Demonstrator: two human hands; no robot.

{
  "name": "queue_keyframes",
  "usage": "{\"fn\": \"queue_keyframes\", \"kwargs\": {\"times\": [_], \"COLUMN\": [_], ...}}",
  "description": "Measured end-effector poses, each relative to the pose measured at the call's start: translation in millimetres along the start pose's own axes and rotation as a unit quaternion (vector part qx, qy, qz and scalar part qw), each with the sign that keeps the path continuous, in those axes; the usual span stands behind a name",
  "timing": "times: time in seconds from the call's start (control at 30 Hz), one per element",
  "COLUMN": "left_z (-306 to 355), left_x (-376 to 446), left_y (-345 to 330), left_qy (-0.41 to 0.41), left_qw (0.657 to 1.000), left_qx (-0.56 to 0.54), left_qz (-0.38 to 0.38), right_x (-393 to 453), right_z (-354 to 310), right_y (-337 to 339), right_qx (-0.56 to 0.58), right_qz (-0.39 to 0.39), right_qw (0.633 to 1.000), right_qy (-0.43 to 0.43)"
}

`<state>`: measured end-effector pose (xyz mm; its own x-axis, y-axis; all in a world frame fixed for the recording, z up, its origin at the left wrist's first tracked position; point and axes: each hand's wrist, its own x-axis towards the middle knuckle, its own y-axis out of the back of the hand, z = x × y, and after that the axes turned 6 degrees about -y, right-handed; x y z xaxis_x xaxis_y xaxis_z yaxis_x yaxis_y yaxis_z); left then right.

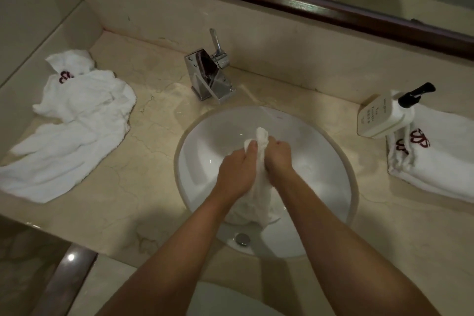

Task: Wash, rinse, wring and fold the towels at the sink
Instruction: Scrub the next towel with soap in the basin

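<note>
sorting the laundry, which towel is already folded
The towel on the right, lying flat under the soap bottle; the left one is crumpled, the third bunched in both hands.

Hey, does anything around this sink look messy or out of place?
Yes. A crumpled white towel pile sprawls unfolded across the beige marble counter left of the basin, and the cream soap pump bottle lies tipped against the folded white towels at right.

— How many towels do you count?
— One bunched in the sink [323, 151], a rumpled heap [74, 123] at the tabletop's left edge, a folded stack [441, 161] at the right.
— Anything else?
— One faucet [209, 77], one soap bottle [382, 115].
</note>
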<state>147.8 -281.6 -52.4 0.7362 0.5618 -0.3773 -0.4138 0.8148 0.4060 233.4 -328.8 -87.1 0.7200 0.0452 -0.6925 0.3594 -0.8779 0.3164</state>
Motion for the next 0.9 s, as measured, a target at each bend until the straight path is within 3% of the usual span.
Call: {"fn": "queue_keyframes", "kwargs": {"times": [0.1, 0.17, 0.27, 0.4, 0.5, 0.57, 0.67, 0.73, 0.8, 0.9], "left_z": [-4, -1, 7, -4, -15, -6, 13, 14, 9, 7], "left_x": [17, 10, -2, 2, 14, 8, -2, 11, 32, 13], "left_y": [8, 3, -6, -1, 7, 3, -1, 7, 18, 15], "left_qy": [0.097, 0.109, 0.111, 0.126, 0.171, 0.119, 0.007, 0.015, 0.079, 0.062], "left_qw": [0.986, 0.983, 0.989, 0.990, 0.976, 0.988, 1.000, 1.000, 0.996, 0.996], "left_qx": [-0.122, -0.138, -0.083, -0.068, -0.133, -0.092, -0.023, -0.015, -0.030, -0.056], "left_qz": [0.050, 0.056, 0.051, 0.017, -0.003, 0.024, 0.010, 0.011, 0.041, 0.017], "right_x": [-32, -27, -9, -21, -45, -38, -7, -8, -25, -15], "right_z": [12, 8, 7, 29, 36, 18, -8, -7, -2, -11], "right_y": [-13, -15, -11, -16, -23, -15, -1, -5, -17, -13], "right_qx": [-0.038, -0.037, -0.040, -0.027, -0.063, -0.050, 0.079, 0.080, -0.018, -0.019], "right_qz": [-0.089, -0.038, 0.025, 0.036, 0.012, 0.034, 0.051, -0.001, -0.078, -0.018], "right_qw": [0.992, 0.993, 0.995, 0.999, 0.992, 0.991, 0.995, 0.997, 0.995, 0.995], "right_qy": [0.075, 0.110, 0.086, 0.023, 0.105, 0.120, 0.017, 0.001, 0.065, 0.098]}}
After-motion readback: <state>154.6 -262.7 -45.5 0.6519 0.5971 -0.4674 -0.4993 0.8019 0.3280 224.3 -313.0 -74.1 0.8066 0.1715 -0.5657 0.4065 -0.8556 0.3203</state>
